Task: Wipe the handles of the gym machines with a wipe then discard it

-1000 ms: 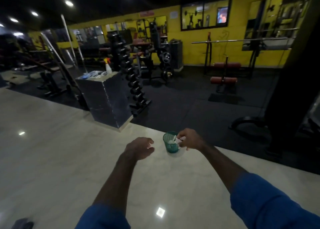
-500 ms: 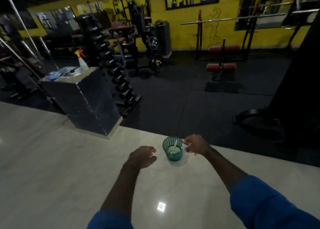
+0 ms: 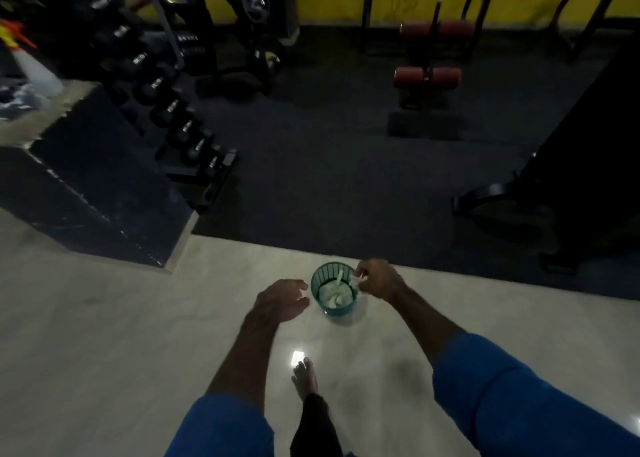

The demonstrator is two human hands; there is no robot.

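A small green slatted bin (image 3: pixel 341 309) stands on the pale polished floor, near the edge of the dark mat. Crumpled white wipes (image 3: pixel 334 293) fill its inside. My right hand (image 3: pixel 377 279) hovers at the bin's right rim, fingers pinched on a small white wipe (image 3: pixel 356 279). My left hand (image 3: pixel 281 299) hangs just left of the bin, fingers loosely curled, holding nothing.
A dark stone block (image 3: pixel 86 179) stands at the left with a spray bottle (image 3: pixel 34 65) and cloths on top. Behind it a dumbbell rack (image 3: pixel 173 110) slopes down. A red-padded bench (image 3: pixel 427 75) and a machine base (image 3: pixel 491 197) sit on the dark mat. My bare foot (image 3: pixel 306 380) is below.
The view has tilted downward and closer to the bin. Both hands stay beside it, the right still pinching the wipe at the rim.
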